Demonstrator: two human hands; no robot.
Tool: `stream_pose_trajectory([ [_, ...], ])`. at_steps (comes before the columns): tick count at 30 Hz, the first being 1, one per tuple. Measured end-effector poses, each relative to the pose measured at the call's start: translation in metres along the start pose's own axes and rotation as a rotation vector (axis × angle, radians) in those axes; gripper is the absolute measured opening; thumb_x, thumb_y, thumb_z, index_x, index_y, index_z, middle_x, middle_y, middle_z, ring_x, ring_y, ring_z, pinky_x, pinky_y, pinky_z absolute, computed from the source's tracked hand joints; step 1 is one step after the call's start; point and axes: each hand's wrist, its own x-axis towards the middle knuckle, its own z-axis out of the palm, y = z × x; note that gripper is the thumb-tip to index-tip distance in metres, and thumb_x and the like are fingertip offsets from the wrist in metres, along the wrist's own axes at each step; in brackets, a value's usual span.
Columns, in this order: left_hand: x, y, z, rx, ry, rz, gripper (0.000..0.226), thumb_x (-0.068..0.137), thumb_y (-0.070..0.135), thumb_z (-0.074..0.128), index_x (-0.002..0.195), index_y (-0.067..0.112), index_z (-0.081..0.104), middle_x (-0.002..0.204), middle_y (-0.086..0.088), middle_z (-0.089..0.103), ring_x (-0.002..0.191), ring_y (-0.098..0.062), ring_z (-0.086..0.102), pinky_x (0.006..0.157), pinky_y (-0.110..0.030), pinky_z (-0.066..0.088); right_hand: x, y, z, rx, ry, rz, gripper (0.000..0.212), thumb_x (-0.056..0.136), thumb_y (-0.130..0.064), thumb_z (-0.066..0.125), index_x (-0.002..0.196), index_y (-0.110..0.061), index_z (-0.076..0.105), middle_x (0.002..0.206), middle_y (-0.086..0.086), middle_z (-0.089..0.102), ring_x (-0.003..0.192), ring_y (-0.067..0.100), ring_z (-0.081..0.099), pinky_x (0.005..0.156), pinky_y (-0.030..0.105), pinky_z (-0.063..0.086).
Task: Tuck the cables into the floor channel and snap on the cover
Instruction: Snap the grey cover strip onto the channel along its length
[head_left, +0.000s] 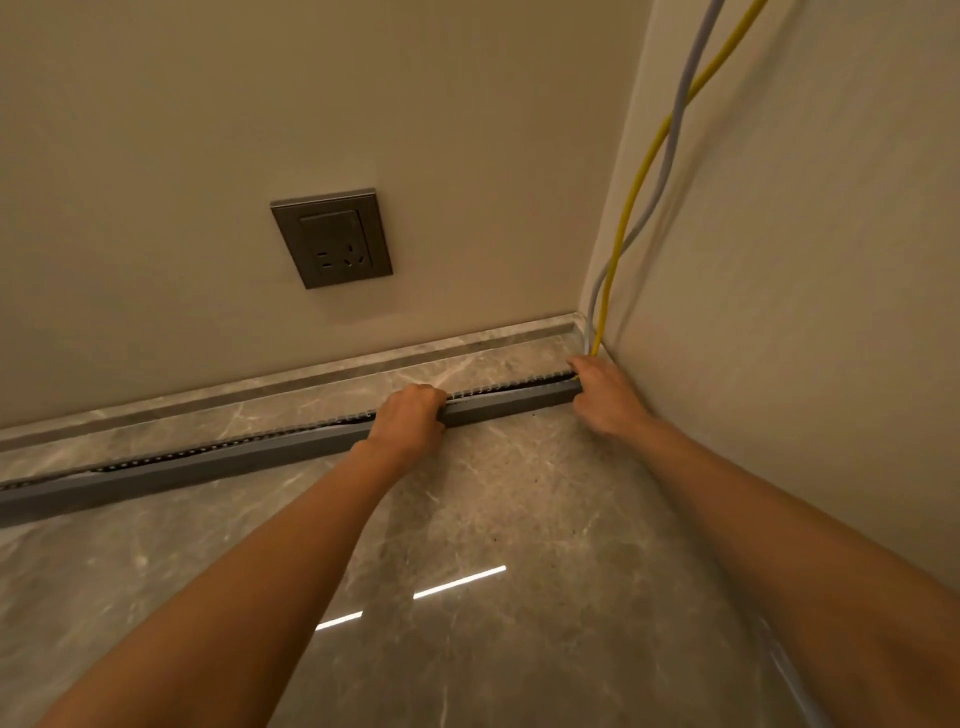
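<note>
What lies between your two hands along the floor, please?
In the head view, only a stretch of the grey channel, its toothed far edge showing, runs between the left hand and the right hand.
</note>
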Motion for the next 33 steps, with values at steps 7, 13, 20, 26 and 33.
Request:
stream_pose_trajectory([
  [7, -0.004, -0.012, -0.002, 0.031, 0.008, 0.003, 0.025, 0.088, 0.01, 0.053, 0.112, 0.006, 0.062, 0.115, -0.018, 0.062, 0.108, -0.033, 0.057, 0.089, -0.039, 0.046, 0.003, 0.007, 0.003, -0.082, -0.032, -0.039, 0.058, 0.085, -0.004, 0.05, 0.141, -0.01, 0.035, 0.145, 0.014, 0.044, 0.133, 0.029, 0.041, 0.114, 0.038, 0.029],
  [13, -0.003, -0.01, -0.01, 0.151, -0.04, 0.01, 0.028, 0.089, 0.015, 0.055, 0.114, 0.005, 0.061, 0.118, -0.016, 0.06, 0.107, -0.031, 0.058, 0.088, -0.037, 0.048, 0.009, -0.002, 0.008, -0.208, -0.044, -0.143, 0.047, 0.086, -0.022, 0.061, 0.132, -0.02, 0.05, 0.134, 0.008, 0.056, 0.126, 0.025, 0.049, 0.11, 0.04, 0.028],
  [20, 0.007, 0.01, -0.01, 0.354, -0.024, 0.093, 0.043, 0.092, 0.036, 0.052, 0.121, 0.004, 0.056, 0.122, -0.014, 0.055, 0.111, -0.031, 0.055, 0.09, -0.038, 0.048, 0.008, -0.008, 0.003, -0.431, 0.012, -0.197, 0.023, 0.089, -0.024, 0.055, 0.109, -0.016, 0.062, 0.109, 0.009, 0.07, 0.112, 0.027, 0.055, 0.102, 0.038, 0.029],
  [26, 0.014, 0.023, -0.009, 0.381, 0.037, 0.196, 0.043, 0.093, 0.03, 0.053, 0.126, 0.005, 0.045, 0.124, -0.015, 0.052, 0.107, -0.032, 0.059, 0.086, -0.038, 0.05, 0.01, -0.008, 0.001, -0.476, 0.026, -0.26, 0.024, 0.091, -0.024, 0.052, 0.109, -0.012, 0.063, 0.108, 0.011, 0.069, 0.118, 0.025, 0.043, 0.096, 0.033, 0.021],
  [33, 0.026, 0.055, 0.002, 0.444, 0.087, 0.365, 0.031, 0.097, 0.011, 0.039, 0.126, 0.002, 0.045, 0.126, -0.016, 0.052, 0.113, -0.03, 0.052, 0.087, -0.037, 0.048, 0.015, -0.003, -0.001, -0.415, -0.041, -0.3, 0.034, 0.089, -0.026, 0.055, 0.12, -0.01, 0.057, 0.126, 0.01, 0.06, 0.123, 0.026, 0.044, 0.102, 0.034, 0.029],
])
